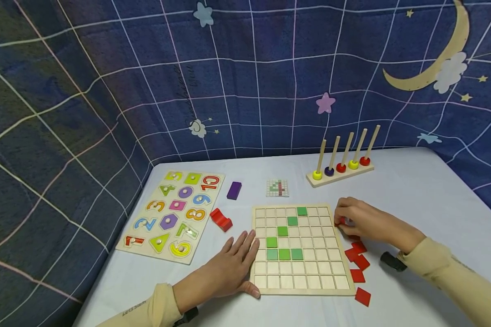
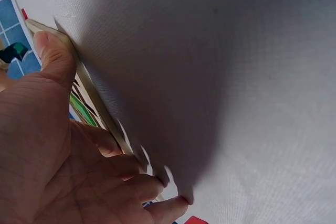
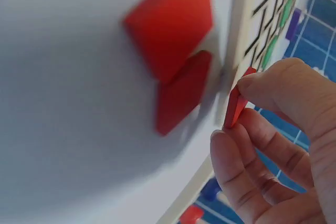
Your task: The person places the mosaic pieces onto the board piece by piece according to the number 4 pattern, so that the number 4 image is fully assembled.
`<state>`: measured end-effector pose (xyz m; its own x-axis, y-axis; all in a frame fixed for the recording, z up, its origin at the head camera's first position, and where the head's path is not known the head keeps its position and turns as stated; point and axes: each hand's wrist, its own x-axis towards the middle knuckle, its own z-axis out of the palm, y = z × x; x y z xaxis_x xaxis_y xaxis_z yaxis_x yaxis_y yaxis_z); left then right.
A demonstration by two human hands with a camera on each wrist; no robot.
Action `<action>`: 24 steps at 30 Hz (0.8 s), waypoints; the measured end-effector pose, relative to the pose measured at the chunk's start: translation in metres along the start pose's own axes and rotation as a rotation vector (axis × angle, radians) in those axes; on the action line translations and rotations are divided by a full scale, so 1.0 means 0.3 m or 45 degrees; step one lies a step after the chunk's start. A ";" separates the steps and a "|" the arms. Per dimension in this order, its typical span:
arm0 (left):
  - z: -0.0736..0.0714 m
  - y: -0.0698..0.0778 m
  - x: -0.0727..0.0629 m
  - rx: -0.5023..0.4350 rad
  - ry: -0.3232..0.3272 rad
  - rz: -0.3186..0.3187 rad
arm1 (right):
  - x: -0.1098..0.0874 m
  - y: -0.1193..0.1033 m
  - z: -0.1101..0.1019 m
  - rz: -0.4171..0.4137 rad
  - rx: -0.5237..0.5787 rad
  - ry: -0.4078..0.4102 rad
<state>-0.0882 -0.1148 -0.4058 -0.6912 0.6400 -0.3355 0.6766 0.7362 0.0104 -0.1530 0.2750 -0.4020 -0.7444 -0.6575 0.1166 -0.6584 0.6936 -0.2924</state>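
Observation:
A wooden grid board [image 1: 303, 292] lies flat, with several green square tiles [image 1: 284, 254] set in its cells. My left hand [image 1: 228, 268] rests at the board's left edge, fingers straight and thumb by the near left corner. In the left wrist view the thumb [image 2: 52, 56] lies along the board's side. At the board's right edge, my right hand [image 1: 362, 221] pinches a red square tile [image 3: 237, 103] between thumb and fingertips. Several loose red tiles [image 1: 362, 262] lie on the cloth below that hand, beside the board.
A number and shape puzzle board [image 1: 176, 243] lies at the left. Near it are a purple block [image 1: 234, 190] and a red curved block [image 1: 221, 220]. Behind the grid board lies a small pattern card [image 1: 277, 188]. A peg stand [image 1: 343, 175] with beads stands at the back right.

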 end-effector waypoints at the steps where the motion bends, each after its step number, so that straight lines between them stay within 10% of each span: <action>1: 0.000 0.000 0.000 0.007 0.002 0.000 | 0.009 -0.004 -0.002 -0.005 0.001 -0.004; 24: 0.002 -0.001 0.000 0.044 0.014 0.012 | 0.229 -0.108 0.086 -0.197 -0.003 -0.010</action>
<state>-0.0882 -0.1153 -0.4063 -0.6871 0.6496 -0.3254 0.6915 0.7221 -0.0187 -0.1801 0.1996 -0.4091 -0.6332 -0.7588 0.1529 -0.7655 0.5846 -0.2690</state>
